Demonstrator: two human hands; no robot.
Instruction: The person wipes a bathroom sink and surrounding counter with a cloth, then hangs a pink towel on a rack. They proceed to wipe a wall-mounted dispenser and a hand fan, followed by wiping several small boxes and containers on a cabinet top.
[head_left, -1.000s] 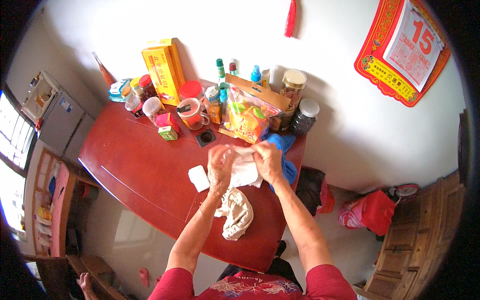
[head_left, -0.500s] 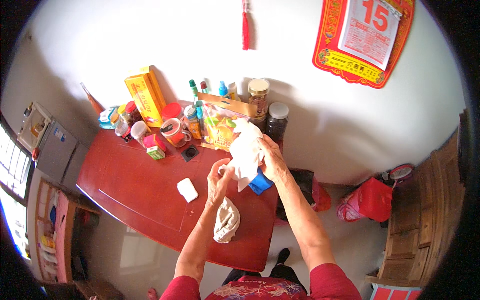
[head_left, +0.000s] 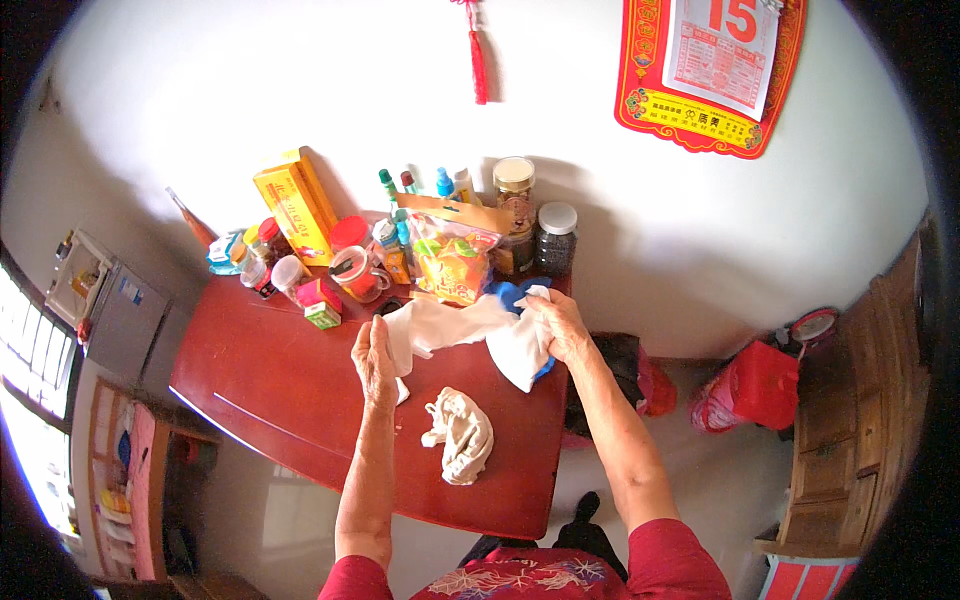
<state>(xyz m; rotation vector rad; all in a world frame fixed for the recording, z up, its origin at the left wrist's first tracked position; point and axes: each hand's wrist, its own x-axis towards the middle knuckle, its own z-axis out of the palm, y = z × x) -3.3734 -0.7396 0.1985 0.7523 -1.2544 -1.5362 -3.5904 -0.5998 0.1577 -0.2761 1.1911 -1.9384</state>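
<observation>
White cloth (head_left: 455,325) stretched above the red table (head_left: 270,380), head view: left hand (head_left: 375,362) and right hand (head_left: 553,322) each pinch one end, fingers clenched on fabric. Step judged: unfolding. Crumpled beige cloth (head_left: 460,435) lies below; jars (head_left: 535,225) behind.
</observation>
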